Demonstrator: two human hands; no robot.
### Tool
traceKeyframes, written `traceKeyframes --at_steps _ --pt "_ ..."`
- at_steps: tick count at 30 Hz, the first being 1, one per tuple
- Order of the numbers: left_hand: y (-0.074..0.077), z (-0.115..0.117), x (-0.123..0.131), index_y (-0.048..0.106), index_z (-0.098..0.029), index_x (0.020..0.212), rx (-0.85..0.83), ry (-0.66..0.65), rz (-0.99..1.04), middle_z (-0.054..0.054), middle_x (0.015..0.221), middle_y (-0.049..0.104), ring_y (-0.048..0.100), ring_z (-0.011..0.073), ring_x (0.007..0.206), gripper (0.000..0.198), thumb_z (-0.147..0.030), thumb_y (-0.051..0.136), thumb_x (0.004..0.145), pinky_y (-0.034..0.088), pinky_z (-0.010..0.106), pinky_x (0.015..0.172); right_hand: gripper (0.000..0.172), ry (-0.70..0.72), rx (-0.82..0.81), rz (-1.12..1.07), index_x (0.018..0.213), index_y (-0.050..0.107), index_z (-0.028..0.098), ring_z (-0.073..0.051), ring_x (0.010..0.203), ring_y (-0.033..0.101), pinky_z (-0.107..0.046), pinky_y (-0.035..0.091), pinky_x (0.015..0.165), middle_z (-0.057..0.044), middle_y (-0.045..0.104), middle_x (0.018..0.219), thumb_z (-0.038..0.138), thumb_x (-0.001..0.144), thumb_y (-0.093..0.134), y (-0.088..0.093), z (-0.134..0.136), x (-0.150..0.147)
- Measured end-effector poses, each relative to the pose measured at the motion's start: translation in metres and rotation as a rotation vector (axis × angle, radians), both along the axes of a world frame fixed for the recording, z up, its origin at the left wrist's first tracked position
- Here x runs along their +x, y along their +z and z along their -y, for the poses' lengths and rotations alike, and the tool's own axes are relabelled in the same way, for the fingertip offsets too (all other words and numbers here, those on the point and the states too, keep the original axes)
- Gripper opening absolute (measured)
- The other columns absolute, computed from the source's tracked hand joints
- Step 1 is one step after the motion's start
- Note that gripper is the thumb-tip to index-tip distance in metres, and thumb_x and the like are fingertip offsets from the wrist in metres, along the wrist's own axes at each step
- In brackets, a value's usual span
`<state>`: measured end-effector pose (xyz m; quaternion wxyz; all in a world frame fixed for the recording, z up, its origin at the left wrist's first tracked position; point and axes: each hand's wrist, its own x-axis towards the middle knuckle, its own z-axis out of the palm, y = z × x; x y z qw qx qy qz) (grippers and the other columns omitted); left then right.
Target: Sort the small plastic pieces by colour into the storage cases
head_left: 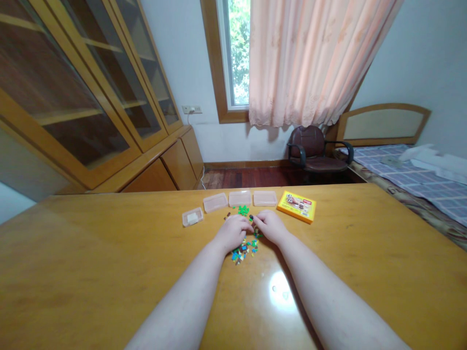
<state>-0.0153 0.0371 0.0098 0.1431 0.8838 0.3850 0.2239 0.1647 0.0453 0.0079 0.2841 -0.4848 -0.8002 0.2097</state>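
Observation:
Small building bricks in blue, green, yellow, white and brown lie in a loose pile (243,250) on the wooden table. Over the pile's left side rests my left hand (234,230), its fingers curled in and their tips down among the bricks; what they hold, if anything, is hidden. My right hand (269,225) comes in from the other side, closed in a pinch, with a small black brick (251,217) at its fingertips. Just beyond both hands sits a separate heap of green bricks (243,210). A few brown bricks (228,214) lie left of that heap.
Three clear plastic trays, the left (215,202), middle (240,198) and right (265,198), stand behind the bricks. A smaller tray (192,217) holding something white is farther left. At the right lies a yellow box (297,206). Past the table's far edge stands a chair (310,143).

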Motion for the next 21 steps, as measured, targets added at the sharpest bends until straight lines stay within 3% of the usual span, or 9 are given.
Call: traceKeyframes --at_steps 5,12,21 --pt "-0.0014 -0.0022 -0.0016 0.074 -0.023 0.070 -0.025 0.100 0.038 0.002 0.078 0.069 0.059 0.0164 0.083 0.032 -0.004 0.048 0.073 0.045 0.033 0.084 0.038 -0.001 -0.005 0.015 0.065 0.071 0.017 -0.013 0.063 0.054 -0.024 0.036 0.064 -0.003 0.063 0.062 0.028 0.091 0.045 -0.0003 -0.0004 0.0000" --pt "0.0013 0.0009 0.0004 0.075 -0.025 0.083 0.004 -0.014 -0.033 0.001 0.086 0.070 0.058 0.0160 0.086 0.035 -0.005 0.048 0.074 0.043 0.033 0.086 0.037 -0.011 -0.017 -0.003 0.065 0.071 0.017 -0.014 0.063 0.055 -0.023 0.036 0.062 -0.003 0.064 0.063 0.028 0.090 0.045 -0.0021 -0.0008 -0.0004" --pt "0.0034 0.0001 0.0004 0.074 -0.024 0.073 -0.027 0.072 -0.023 0.001 0.081 0.070 0.060 0.0165 0.085 0.033 -0.004 0.048 0.073 0.045 0.032 0.086 0.038 -0.008 -0.025 -0.007 0.064 0.071 0.018 -0.014 0.063 0.055 -0.024 0.036 0.063 -0.003 0.065 0.063 0.028 0.090 0.045 0.0011 0.0004 -0.0007"
